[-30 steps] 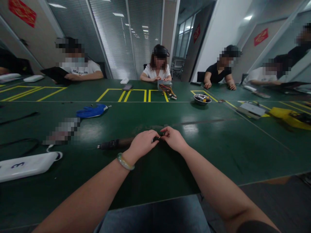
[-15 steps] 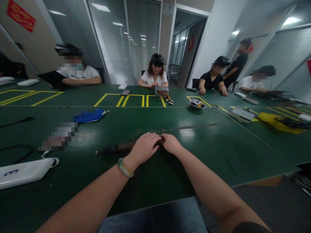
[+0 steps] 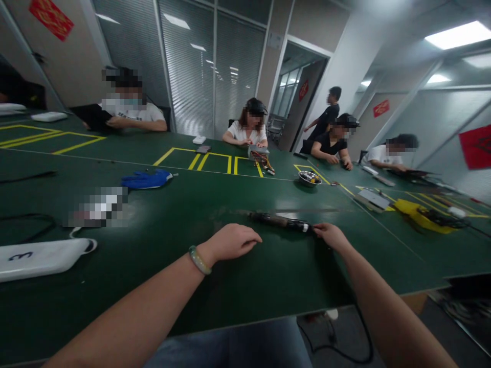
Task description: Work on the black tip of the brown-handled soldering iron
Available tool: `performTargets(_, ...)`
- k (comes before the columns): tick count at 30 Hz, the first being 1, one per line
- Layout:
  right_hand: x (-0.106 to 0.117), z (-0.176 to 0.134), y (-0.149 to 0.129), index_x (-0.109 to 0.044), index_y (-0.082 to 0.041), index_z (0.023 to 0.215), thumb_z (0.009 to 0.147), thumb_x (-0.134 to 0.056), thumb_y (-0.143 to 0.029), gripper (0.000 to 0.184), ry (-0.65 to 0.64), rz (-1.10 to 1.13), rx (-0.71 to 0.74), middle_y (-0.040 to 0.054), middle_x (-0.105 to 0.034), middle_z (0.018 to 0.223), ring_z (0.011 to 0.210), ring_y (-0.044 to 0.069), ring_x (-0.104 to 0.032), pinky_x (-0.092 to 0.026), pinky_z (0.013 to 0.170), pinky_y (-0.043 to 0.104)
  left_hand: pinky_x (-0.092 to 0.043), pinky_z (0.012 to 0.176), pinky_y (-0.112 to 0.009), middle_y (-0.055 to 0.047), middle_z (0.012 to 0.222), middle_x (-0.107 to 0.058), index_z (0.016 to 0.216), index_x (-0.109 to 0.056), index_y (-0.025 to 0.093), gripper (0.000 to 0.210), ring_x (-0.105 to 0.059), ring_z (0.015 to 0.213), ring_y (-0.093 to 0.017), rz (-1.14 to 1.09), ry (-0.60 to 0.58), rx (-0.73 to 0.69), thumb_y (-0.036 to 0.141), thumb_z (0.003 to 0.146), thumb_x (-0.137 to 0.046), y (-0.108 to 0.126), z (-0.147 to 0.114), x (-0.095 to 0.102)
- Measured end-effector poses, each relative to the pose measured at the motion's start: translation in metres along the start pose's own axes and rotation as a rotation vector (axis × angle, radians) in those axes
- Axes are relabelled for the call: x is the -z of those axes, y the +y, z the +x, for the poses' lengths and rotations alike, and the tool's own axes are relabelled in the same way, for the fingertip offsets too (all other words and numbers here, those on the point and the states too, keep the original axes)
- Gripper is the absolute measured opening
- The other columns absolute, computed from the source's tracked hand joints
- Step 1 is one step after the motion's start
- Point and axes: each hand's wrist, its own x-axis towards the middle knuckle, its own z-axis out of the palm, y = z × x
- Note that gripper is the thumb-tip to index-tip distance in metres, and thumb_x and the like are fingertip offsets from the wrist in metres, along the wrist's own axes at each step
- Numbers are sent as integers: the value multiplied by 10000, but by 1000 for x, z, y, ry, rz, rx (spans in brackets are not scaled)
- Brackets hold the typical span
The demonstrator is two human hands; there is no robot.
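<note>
A black electric screwdriver [image 3: 282, 221] lies on the green table, its bit end to the left and its cord end to the right. My right hand [image 3: 333, 236] is closed in a pinch at the cord end. From there the black cord [image 3: 366, 327] hangs over the table edge toward the floor. My left hand [image 3: 236, 241], with a jade bangle [image 3: 199, 260] at the wrist, hovers just in front of the screwdriver's bit end. Its fingers are stretched and slightly bent, apart from the tool, with nothing held.
To the left are a blue glove [image 3: 148, 179], a blurred-out phone-like item [image 3: 102, 207] and a white power bank-like case [image 3: 42, 259] marked 3. Across the table sit a metal bowl [image 3: 310, 178], a wired metal box [image 3: 259, 152] and a yellow bag [image 3: 418, 215]. Several people are around the far side.
The screwdriver has shifted right along the table. My left hand has come off it, while my right hand has moved right with its cord end. The standing person has moved left.
</note>
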Motion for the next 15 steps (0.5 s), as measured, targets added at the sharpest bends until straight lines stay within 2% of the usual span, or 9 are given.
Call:
performTargets(2, 23, -5, 56, -687, -100, 1120, 869, -523, -275, 348, 50, -2, -131, 79, -681, 789, 624, 163, -593, -398, 530, 240, -472, 858, -281, 17, 1051, -696, 1106, -646, 262, 230, -648, 949, -145, -16, 2, 1, 237, 931, -500, -2, 0, -1)
performTargets(5, 50, -14, 140, -719, -151, 1050, 820, -562, -325, 329, 142, 23, -359, 99, -688, 831, 688, 214, -635, -440, 557, 271, -469, 862, -276, 12, 1043, -698, 1099, -653, 259, 227, -646, 947, -147, -33, -3, 4, 240, 926, -507, -5, 0, -3)
performTargets(8, 68, -26, 206, -740, -232, 873, 772, -557, -353, 241, 199, -24, -476, 119, -686, 846, 769, 280, -657, -487, 605, 333, -470, 861, -271, 4, 1046, -699, 1090, -660, 253, 225, -645, 952, -151, -46, -13, 9, 243, 924, -509, -7, 0, -6)
performTargets(11, 74, -40, 246, -691, -267, 671, 726, -520, -436, 247, 283, -134, -584, 166, -676, 891, 894, 348, -651, -500, 640, 399, -474, 852, -263, 3, 1040, -700, 1083, -664, 253, 223, -647, 945, -147, -59, -17, 13, 244, 921, -511, -8, 0, -6)
performTargets(15, 65, -52, 265, -538, -242, 448, 703, -409, -562, 429, 292, -188, -756, 249, -651, 957, 976, 379, -626, -489, 647, 407, -477, 856, -270, 7, 1029, -701, 1084, -664, 261, 224, -649, 939, -146, -66, -14, 15, 245, 919, -513, -7, 1, -4)
